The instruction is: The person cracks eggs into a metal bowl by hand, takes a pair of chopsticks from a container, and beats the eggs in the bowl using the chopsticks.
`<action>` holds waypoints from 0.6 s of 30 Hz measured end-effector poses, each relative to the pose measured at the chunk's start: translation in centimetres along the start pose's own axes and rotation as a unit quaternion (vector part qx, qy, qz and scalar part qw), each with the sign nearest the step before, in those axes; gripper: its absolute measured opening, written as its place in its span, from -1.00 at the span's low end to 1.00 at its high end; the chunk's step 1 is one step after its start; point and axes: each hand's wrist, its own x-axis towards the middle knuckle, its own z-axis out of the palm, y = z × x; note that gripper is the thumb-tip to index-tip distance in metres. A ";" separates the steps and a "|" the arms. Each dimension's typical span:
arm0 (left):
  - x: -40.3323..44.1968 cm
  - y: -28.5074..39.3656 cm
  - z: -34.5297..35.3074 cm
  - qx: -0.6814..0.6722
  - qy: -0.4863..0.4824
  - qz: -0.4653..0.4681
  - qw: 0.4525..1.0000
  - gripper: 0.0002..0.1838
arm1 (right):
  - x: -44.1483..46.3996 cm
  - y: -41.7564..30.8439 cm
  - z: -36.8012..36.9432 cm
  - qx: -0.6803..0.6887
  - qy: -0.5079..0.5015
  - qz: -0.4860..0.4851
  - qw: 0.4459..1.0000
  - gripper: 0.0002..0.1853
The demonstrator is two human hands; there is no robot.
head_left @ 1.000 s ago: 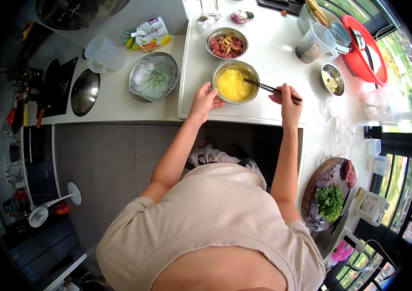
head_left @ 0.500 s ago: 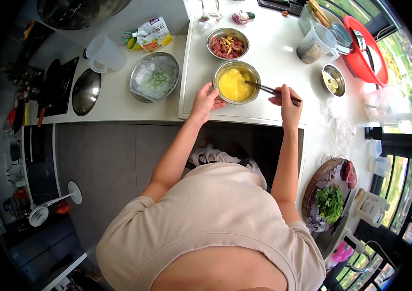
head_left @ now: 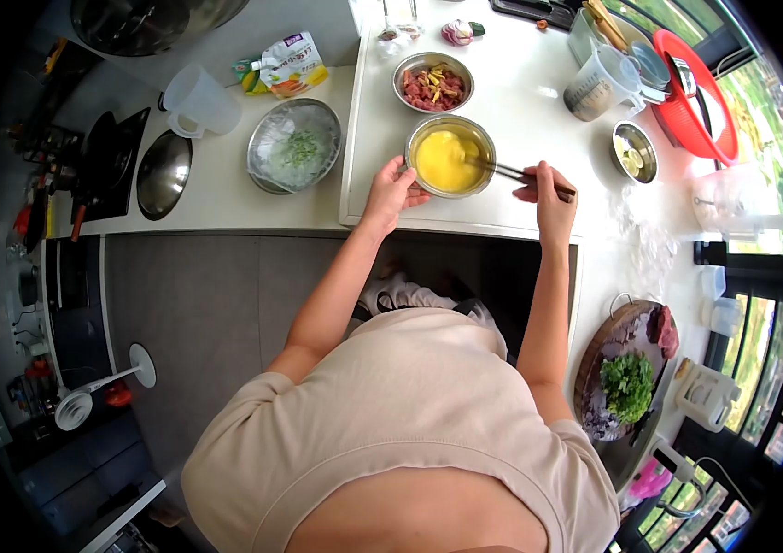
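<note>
Metal bowl (head_left: 451, 121) sits near the front edge of the tabletop (head_left: 520, 101), yellow liquid (head_left: 442, 164) inside, beaten egg by the look of it. Left hand (head_left: 393, 192): grip closed on the bowl's left side, thumb by the rim, fingers along the near wall. Right hand (head_left: 552, 194): narrow grip on dark chopsticks (head_left: 512, 170), slanted over the right rim, tips blurred in the liquid. Step in hand, as judged: stirring, 1 hand steadying, 1 working. A further stroke would call for a firm left hold and tips low, so nothing slops over. Meat bowl (head_left: 433, 57) just beyond, touching or not I cannot tell. Small bowl (head_left: 648, 152) of pale slices well off to the right; film-covered bowl (head_left: 333, 138) to the left. Farther right, nearer the body: chopping board (head_left: 594, 369) bearing leafy greens (head_left: 626, 385).
</note>
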 end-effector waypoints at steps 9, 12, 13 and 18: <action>0.3 -0.2 -0.2 0.001 -0.002 0.004 1.000 -0.65 | -0.1 -0.5 -0.6 -0.041 -0.071 0.042 0.996 -0.63; 0.0 0.0 0.0 0.012 -0.007 -0.006 1.000 -0.65 | -0.3 -0.9 -0.2 0.021 0.031 -0.001 0.999 -0.63; -0.1 0.2 0.0 0.015 -0.008 -0.008 1.000 -0.65 | -0.1 -0.5 0.2 0.025 0.056 -0.030 0.998 -0.64; 0.1 -0.1 -0.2 0.011 -0.006 -0.005 1.000 -0.63 | -0.3 -0.9 -0.5 -0.002 -0.033 0.009 0.999 -0.63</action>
